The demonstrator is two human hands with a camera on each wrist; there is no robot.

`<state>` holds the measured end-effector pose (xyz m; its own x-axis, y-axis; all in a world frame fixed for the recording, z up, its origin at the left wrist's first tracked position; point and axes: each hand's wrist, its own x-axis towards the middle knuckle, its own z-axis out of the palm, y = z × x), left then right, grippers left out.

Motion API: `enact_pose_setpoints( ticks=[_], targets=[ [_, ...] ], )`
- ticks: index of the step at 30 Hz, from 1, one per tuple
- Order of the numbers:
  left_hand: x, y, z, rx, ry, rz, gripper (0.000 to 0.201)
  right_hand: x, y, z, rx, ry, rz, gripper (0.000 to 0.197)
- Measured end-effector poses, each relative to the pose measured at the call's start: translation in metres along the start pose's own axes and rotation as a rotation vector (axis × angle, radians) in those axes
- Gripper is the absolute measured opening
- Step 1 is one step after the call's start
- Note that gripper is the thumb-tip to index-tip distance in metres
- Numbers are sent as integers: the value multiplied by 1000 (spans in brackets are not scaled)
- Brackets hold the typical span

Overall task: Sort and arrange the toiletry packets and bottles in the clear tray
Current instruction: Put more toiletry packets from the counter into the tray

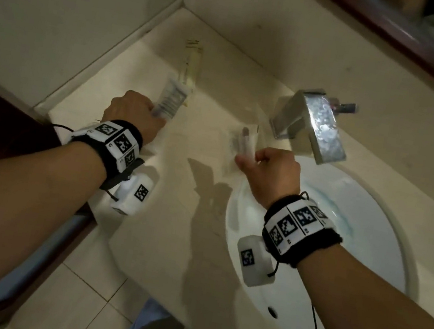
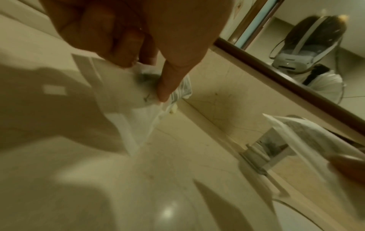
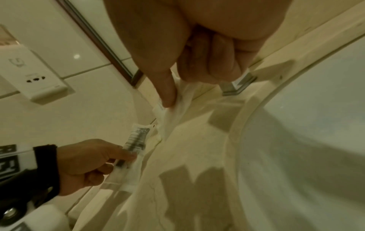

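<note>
My left hand (image 1: 133, 112) grips a white printed packet (image 1: 171, 97) by its near end, over the left side of the counter; in the left wrist view the thumb (image 2: 168, 84) pinches this packet (image 2: 128, 106) against curled fingers. My right hand (image 1: 270, 170) pinches a clear packet (image 1: 242, 142) with a dark-tipped item inside, just left of the tap. The right wrist view shows that thumb (image 3: 168, 92) on the crumpled packet (image 3: 175, 109), with the left hand (image 3: 88, 159) and its packet (image 3: 136, 140) beyond. I cannot make out the clear tray.
A long yellowish packet (image 1: 191, 60) lies on the beige counter (image 1: 200, 190) near the back wall corner. A square chrome tap (image 1: 313, 122) stands behind the white basin (image 1: 358, 215). A framed mirror (image 1: 401, 31) runs along the back; a wall socket (image 3: 39, 81) sits on the left.
</note>
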<state>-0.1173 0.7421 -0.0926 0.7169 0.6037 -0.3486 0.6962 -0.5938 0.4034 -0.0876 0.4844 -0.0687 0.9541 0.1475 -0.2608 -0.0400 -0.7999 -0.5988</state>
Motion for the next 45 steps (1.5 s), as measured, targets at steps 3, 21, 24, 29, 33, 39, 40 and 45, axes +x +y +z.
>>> enact_pose_setpoints(
  ticks=[3, 21, 24, 29, 33, 39, 40, 45],
  targets=[
    [-20, 25, 0, -48, 17, 78, 27, -7, 10, -19, 31, 41, -16, 37],
    [-219, 251, 84, -340, -92, 632, 19, -118, 181, -190, 272, 503, 173, 32],
    [-267, 286, 121, -349, -165, 707, 23, -149, 230, -223, 303, 596, 240, 32],
    [-352, 338, 179, -320, -315, 817, 27, -204, 310, -271, 363, 729, 361, 27],
    [-417, 372, 235, -247, -456, 876, 32, -249, 374, -299, 334, 855, 476, 35],
    [-512, 406, 315, -150, -663, 927, 36, -311, 458, -323, 309, 982, 649, 44],
    [-524, 410, 328, -135, -697, 916, 35, -320, 469, -324, 299, 988, 673, 46],
    [-566, 424, 381, -8, -786, 837, 34, -352, 506, -329, 272, 998, 737, 47]
  ],
)
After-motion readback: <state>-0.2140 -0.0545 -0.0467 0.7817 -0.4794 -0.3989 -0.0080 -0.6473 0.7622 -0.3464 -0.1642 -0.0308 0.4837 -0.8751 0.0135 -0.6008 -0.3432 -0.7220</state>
